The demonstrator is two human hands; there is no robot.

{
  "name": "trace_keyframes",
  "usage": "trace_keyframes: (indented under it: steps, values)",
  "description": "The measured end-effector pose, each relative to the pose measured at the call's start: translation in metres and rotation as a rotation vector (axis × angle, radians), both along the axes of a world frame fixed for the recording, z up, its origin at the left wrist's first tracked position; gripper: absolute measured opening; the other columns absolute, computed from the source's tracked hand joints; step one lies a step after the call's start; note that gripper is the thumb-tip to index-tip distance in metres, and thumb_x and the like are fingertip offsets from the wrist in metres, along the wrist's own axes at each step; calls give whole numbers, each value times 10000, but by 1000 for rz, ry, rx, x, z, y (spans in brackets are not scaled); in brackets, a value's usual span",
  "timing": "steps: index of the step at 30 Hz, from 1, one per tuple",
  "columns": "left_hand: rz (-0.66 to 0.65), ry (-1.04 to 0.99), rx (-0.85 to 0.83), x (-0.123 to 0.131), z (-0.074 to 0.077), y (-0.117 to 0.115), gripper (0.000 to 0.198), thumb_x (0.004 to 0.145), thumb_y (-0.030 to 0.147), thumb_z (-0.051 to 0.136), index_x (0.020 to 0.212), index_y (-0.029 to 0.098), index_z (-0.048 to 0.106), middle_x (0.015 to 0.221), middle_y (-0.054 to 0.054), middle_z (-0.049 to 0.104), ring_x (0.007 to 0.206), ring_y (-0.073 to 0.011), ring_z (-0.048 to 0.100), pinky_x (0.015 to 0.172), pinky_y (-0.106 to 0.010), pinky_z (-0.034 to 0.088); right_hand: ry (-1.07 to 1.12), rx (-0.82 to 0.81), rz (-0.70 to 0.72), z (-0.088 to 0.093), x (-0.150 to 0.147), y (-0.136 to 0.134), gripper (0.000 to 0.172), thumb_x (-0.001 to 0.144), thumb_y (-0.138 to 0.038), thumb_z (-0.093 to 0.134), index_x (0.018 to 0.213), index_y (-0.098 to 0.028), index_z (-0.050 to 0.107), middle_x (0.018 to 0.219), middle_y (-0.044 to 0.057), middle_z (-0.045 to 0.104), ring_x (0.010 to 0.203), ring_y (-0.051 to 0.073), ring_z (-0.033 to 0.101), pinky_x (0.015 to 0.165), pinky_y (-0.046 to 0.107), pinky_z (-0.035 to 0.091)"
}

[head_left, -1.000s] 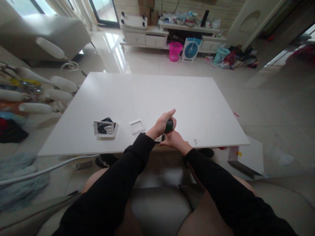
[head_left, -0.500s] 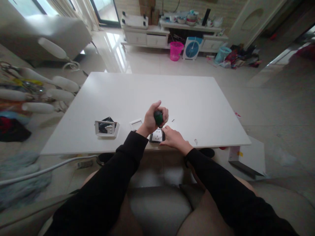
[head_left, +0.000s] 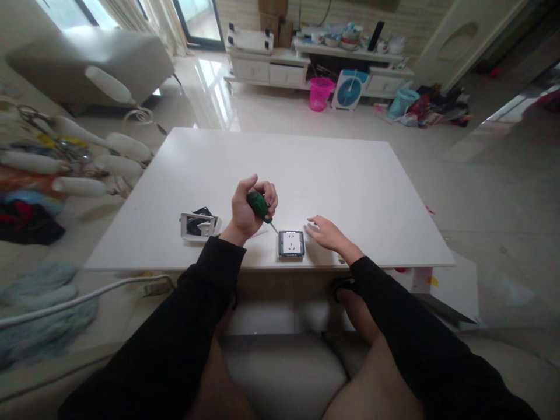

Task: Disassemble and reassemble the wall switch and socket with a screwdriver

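Observation:
My left hand (head_left: 251, 207) is closed around the green handle of a screwdriver (head_left: 258, 204). Its thin shaft slants down toward the upper left corner of a white wall socket (head_left: 291, 242) with a dark frame, which lies face up near the table's front edge. To the right of the socket, my right hand (head_left: 326, 233) is low over the table, its fingers apart and off the socket. Behind my left wrist shows part of a thin white piece (head_left: 259, 233), mostly hidden.
At the left on the white table (head_left: 280, 169) lies a white frame (head_left: 196, 227) with dark and white parts in it. A small bit (head_left: 341, 259) lies by my right wrist. A white lamp (head_left: 125, 146) with several arms stands beyond the table's left edge.
My left hand has drawn back left from above the socket with the screwdriver. My right hand has let go of the socket and moved right. The view has shifted slightly.

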State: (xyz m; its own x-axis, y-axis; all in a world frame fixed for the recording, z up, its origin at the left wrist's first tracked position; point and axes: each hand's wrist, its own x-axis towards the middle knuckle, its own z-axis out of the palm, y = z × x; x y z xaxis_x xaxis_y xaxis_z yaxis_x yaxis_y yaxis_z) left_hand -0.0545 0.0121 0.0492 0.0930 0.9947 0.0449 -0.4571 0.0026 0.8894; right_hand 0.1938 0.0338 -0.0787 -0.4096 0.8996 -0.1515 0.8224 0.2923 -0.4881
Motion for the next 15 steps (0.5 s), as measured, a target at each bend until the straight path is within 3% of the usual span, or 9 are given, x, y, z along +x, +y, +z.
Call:
trace_keyframes:
  steps: [3, 5, 8, 11, 15]
  values:
    - [8, 10, -13, -7, 2, -2, 702, 925, 779, 443, 505, 216, 440, 525, 1, 384, 434, -98, 406, 379, -271, 235, -111, 109, -50, -14, 8, 10, 517, 958, -89, 509, 1468, -115, 591, 1579, 171, 553, 1468, 248, 490, 1236, 435, 370]
    - [11, 7, -14, -10, 4, -3, 703, 924, 779, 446, 504, 215, 435, 527, 2, 379, 437, -97, 403, 377, -268, 231, -141, 137, -75, -21, 11, 12, 538, 939, -39, 471, 1456, -109, 603, 1588, 161, 548, 1459, 240, 483, 1233, 412, 364]
    - [23, -12, -6, -14, 6, -4, 707, 929, 775, 451, 501, 213, 430, 525, 5, 373, 432, -94, 402, 371, -263, 228, -160, 166, -111, -24, 10, 12, 426, 984, -67, 418, 1290, -110, 712, 1390, 156, 684, 1312, 243, 565, 1159, 361, 412]
    - [36, -61, -4, -16, 9, -5, 710, 939, 765, 456, 499, 208, 426, 525, 7, 379, 421, -88, 408, 363, -255, 229, -230, 163, -129, -20, 8, 12, 357, 1008, -106, 416, 1092, -118, 763, 1175, 157, 726, 1170, 252, 609, 1044, 326, 453]
    - [44, -158, -53, -16, 13, -5, 694, 940, 746, 476, 509, 204, 436, 514, 11, 408, 412, -85, 443, 362, -242, 254, -338, 147, -133, -18, 5, 10, 331, 989, -70, 417, 1093, -144, 723, 1131, 154, 707, 1070, 246, 624, 900, 309, 452]
